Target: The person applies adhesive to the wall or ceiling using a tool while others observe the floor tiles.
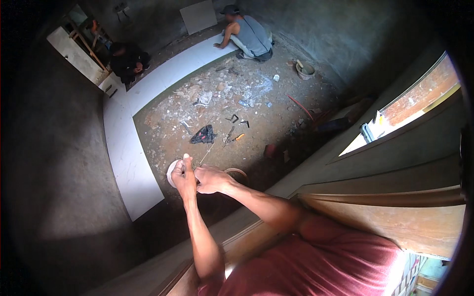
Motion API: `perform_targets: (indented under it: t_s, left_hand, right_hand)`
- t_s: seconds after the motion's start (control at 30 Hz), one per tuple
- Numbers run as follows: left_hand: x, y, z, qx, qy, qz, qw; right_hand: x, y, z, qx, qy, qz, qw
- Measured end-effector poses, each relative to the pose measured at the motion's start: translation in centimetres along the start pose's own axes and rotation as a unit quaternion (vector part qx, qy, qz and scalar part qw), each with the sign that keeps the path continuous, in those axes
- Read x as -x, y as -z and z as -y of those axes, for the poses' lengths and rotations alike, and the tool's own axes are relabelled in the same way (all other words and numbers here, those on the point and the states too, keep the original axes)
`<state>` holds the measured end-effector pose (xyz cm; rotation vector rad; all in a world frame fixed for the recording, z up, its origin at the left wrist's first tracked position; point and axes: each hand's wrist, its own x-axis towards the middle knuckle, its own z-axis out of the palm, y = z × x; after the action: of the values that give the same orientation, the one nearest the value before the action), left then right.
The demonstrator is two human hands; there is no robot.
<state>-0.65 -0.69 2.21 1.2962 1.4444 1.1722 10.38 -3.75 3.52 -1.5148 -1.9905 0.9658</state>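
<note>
My left hand [184, 177] is held out over the floor with the thumb raised and the fingers curled. Just behind its fingers shows a pale round object [171, 174], partly hidden; I cannot tell whether the hand holds it. My right hand [213, 179] meets the left at the wrist side, its fingers bent and partly covered. From near its knuckles a thin light stick or cord [206, 154] runs up; whether it is gripped is unclear. White floor tiles [135, 174] lie in a strip left of my hands. A crumpled black plastic bag [203, 135] rests on the dirt beyond them.
Pliers with orange handles [240, 137] and dark angled pieces [233, 118] lie on rubble. One person [253, 37] squats at the tile strip's far end, another [127, 63] at its corner. A mortar bucket [306, 71] stands by the far wall. Wooden door framing [385, 199] is at right.
</note>
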Motion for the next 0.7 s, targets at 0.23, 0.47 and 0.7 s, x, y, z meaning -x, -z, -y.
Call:
perform_targets:
  t_s: [0.23,0.47,0.7]
  left_hand:
    - [0.00,0.04,0.21,-0.010,-0.001,-0.005,1.000]
    - [-0.02,0.17,0.33,-0.022,0.015,0.002,1.000]
    - [0.00,-0.25,0.37,0.005,-0.009,-0.006,1.000]
  right_hand:
    - [0.04,-0.27,-0.18,-0.025,0.005,-0.005,1.000]
    - [0.11,-0.09,-0.09,-0.039,0.003,-0.001,0.999]
    - [0.00,-0.36,-0.49,-0.010,0.009,-0.007,1.000]
